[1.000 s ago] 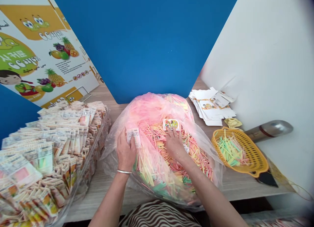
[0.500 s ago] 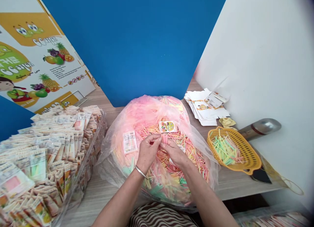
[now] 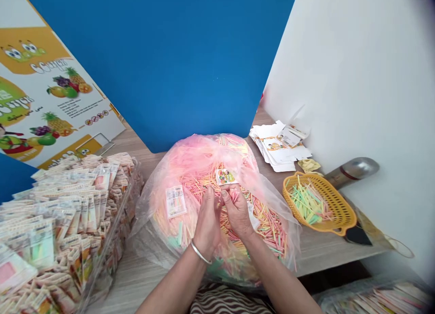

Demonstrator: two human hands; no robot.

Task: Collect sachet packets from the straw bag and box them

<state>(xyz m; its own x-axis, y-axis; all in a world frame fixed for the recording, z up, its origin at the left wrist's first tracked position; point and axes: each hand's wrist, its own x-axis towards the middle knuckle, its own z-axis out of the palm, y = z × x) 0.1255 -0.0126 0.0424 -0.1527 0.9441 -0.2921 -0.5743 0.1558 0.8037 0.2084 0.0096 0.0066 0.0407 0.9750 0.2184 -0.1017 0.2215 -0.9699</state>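
Observation:
A large clear plastic bag [image 3: 142, 223] full of thin pink, yellow and green sticks [image 3: 265, 221] lies open in front of me. Above it, my right hand [image 3: 239, 214] is closed around a small bunch of pink sticks [image 3: 234, 195], whose ends show at the fingers. Close beside it, my left hand [image 3: 208, 223] has its thumb stretched up and its palm turned inward, with nothing visible in it. On the sticks rest a printed sachet [image 3: 225, 176], a clear-windowed sachet [image 3: 176, 201] at the left, and another sachet [image 3: 253, 216] partly behind my right hand.
To the left stands a clear container heaped with filled sachets [image 3: 78, 205]. A yellow basket [image 3: 340, 210] of sticks sits at right, near a metal cylinder [image 3: 360, 171] and flattened white cartons [image 3: 282, 146]. A blue panel [image 3: 176, 65] rises behind the bag.
My hands have moved slightly apart. The left fingers have come off the pink sticks, which stay in my right hand. The view has shifted a little.

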